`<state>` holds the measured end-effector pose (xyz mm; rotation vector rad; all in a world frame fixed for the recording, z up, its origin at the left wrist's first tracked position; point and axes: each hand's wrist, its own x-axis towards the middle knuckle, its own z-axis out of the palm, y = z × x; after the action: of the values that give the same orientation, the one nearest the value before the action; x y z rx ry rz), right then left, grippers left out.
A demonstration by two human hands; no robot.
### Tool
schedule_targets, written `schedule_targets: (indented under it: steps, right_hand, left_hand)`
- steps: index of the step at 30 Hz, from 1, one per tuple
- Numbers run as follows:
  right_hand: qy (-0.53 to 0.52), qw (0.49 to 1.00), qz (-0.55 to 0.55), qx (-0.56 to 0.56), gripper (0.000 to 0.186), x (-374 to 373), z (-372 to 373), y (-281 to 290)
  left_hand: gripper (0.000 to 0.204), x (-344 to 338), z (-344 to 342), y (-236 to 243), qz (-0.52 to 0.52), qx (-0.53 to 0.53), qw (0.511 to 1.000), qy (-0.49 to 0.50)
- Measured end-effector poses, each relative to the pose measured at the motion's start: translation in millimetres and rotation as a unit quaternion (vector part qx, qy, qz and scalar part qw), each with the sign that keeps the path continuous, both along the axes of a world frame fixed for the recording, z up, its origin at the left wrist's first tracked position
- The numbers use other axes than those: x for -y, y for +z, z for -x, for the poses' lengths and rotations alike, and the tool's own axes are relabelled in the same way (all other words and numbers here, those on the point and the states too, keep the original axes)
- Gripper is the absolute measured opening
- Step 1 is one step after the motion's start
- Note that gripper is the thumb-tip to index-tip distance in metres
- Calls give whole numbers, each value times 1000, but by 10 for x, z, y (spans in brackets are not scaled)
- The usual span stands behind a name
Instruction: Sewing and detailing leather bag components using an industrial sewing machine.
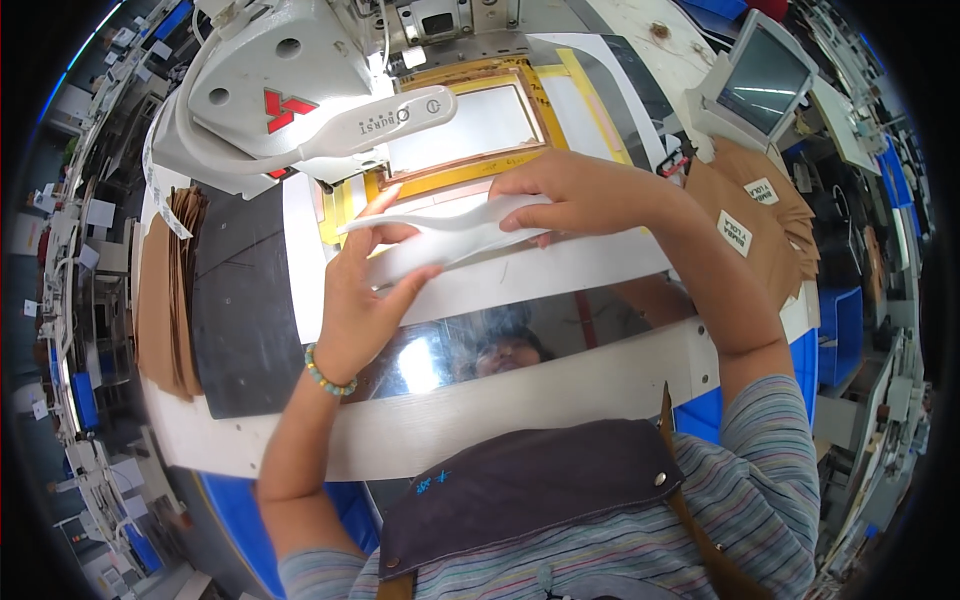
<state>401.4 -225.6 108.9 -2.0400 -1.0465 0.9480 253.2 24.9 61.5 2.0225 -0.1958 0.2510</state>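
Observation:
Both my hands hold a thin white sheet [465, 232] over the near part of the machine bed, and it bows and curls between them. My left hand [365, 285] grips its left end, with the thumb below and the fingers above. At the right end, my right hand [560, 195] pinches the sheet between thumb and fingers; some fingertips are hidden behind it. Just beyond the hands lies a rectangular frame [470, 172] edged in yellow tape, with a white field inside its opening.
A large sewing machine head [235, 95] and a white lamp arm [390, 122] overhang the far left. Brown pieces [165, 310] stand at left; labelled brown pieces [735, 215] lie at right below a screen [765, 75]. A shiny metal plate [520, 345] runs along the near side.

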Motion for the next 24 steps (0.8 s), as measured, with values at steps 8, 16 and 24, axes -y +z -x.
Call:
schedule_targets:
  steps: [8, 16, 24]
  right_hand:
    - [30, 972, -13, 232, 37, 137, -298, -450]
    - [-42, 933, -115, 338, 30, -281, -29, -651]
    - [-65, 918, -249, 302, 18, -404, 83, -937]
  left_hand:
    - [59, -361, -139, -243, -163, 12, 986, 28]
    - [50, -299, -239, -293, -234, 49, 971, -3]
    - [58, -263, -247, -340, -191, 42, 981, 17]
